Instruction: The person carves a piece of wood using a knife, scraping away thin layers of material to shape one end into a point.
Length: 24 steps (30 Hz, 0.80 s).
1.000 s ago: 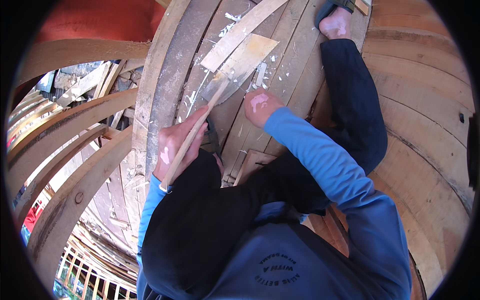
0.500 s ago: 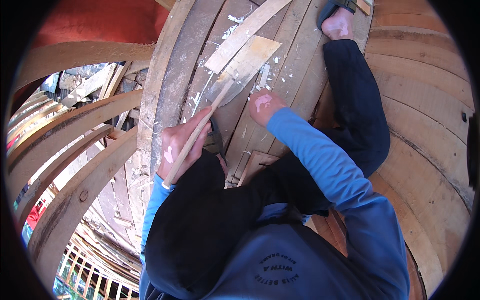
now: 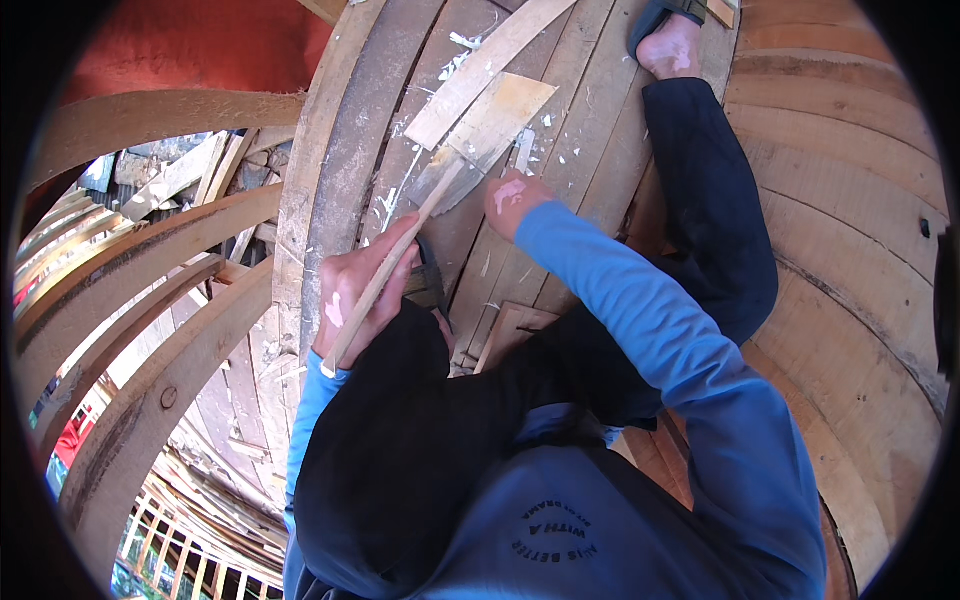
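Observation:
My left hand point(image 3: 362, 290) is wrapped round a long, thin wooden strip point(image 3: 385, 268). The strip slants away from my left knee, and its far end rests over a flat wooden board point(image 3: 510, 105) on the planks. My right hand point(image 3: 513, 200) is closed just right of the board's greyish near part, knuckles up; whatever its fingers hold is hidden beneath them. A longer pale wood piece point(image 3: 480, 75) lies beside the board, on its far left. White shavings point(image 3: 459, 58) are scattered round these pieces.
A plank floor point(image 3: 590, 130) lies under my outstretched leg and sandalled foot point(image 3: 672, 45). Curved wooden ribs point(image 3: 150, 230) stand on the left, with gaps between them. A curved plank wall point(image 3: 840, 220) rises on the right. Red cloth point(image 3: 200, 45) hangs at the far left.
My right hand has shifted slightly left and nearer to me, along the board's near edge. My left hand keeps its hold on the strip, almost unmoved.

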Tool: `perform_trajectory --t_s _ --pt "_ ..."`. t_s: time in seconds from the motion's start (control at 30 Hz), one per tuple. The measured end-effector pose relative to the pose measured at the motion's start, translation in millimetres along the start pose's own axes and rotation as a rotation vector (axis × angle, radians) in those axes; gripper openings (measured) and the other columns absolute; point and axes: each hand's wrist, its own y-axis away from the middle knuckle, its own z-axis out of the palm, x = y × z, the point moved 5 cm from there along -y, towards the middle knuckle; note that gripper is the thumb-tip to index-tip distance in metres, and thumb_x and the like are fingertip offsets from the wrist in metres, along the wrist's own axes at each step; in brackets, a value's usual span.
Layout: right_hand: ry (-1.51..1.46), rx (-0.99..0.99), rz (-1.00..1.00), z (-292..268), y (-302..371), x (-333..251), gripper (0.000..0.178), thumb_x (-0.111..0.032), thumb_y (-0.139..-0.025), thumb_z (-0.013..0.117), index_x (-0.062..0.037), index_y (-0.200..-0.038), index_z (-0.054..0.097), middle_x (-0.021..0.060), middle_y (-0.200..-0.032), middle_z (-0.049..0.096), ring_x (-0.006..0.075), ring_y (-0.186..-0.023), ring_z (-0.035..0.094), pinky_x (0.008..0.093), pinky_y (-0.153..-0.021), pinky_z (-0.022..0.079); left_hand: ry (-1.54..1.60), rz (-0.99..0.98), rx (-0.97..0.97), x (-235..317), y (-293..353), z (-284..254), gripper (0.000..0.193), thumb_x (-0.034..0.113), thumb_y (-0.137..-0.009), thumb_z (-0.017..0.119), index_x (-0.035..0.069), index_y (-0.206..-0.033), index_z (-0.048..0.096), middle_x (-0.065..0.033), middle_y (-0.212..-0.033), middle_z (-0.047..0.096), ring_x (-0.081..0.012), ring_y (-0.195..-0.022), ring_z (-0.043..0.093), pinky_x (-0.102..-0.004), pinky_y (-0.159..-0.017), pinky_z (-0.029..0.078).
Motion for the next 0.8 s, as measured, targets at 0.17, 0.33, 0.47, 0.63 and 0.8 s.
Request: perform_trajectory --t_s 0.17,0.33,0.47,0.63,0.8 --pt "-0.050 -0.008 -0.002 -1.4 21.7 -7.3 0.034 -0.020 -0.098 0.048 -0.0029 -0.107 0.075 0.0250 -0.116 0.071 0.0391 -0.111 0.070 0.0472 -0.096 0.056 0.024 -0.044 -0.001 -6.3 6.1 -2.0 0.030 0.002 -0.095 0.068 -0.003 -0.125 0.069 -0.0198 -0.093 0.076 -0.0289 -0.079 0.077 -0.0322 -0.070 0.060" --pt "-0.017 0.042 -0.042 8.2 4.8 7.4 0.032 -0.020 -0.098 0.049 -0.0025 -0.103 0.075 0.0259 -0.115 0.071 0.0388 -0.110 0.070 0.0473 -0.095 0.056 0.018 -0.035 -0.008 -6.2 0.8 1.8 0.030 0.004 -0.096 0.067 -0.003 -0.125 0.069 -0.0199 -0.096 0.076 -0.0267 -0.083 0.078 -0.0318 -0.073 0.060" --pt "-0.098 0.051 0.077 23.8 -19.6 0.9 0.025 -0.012 -0.094 0.051 -0.0009 -0.102 0.073 0.0236 -0.109 0.072 0.0399 -0.102 0.071 0.0481 -0.092 0.057 -0.040 -0.030 0.001 -4.3 5.6 -0.7 0.027 0.007 -0.096 0.068 -0.001 -0.121 0.073 -0.0189 -0.106 0.077 -0.0255 -0.085 0.079 -0.0312 -0.073 0.060" --pt "-0.102 0.090 -0.081 39.4 -18.3 23.3 0.031 -0.018 -0.097 0.048 -0.0015 -0.105 0.073 0.0220 -0.112 0.072 0.0398 -0.104 0.071 0.0523 -0.093 0.055 -0.028 -0.096 0.047 -15.5 3.4 -2.7 0.024 0.009 -0.098 0.067 0.001 -0.119 0.074 -0.0166 -0.100 0.077 -0.0208 -0.078 0.077 -0.0301 -0.072 0.060" --pt "-0.231 0.120 0.030 51.8 -2.3 34.7 0.036 -0.024 -0.100 0.047 -0.0005 -0.113 0.071 0.0241 -0.118 0.070 0.0438 -0.110 0.068 0.0505 -0.099 0.052 0.423 -0.424 0.259 -55.6 -18.2 -12.0 0.029 0.018 -0.106 0.060 0.001 -0.128 0.068 -0.0123 -0.123 0.067 -0.0191 -0.107 0.067 -0.0331 -0.083 0.064"
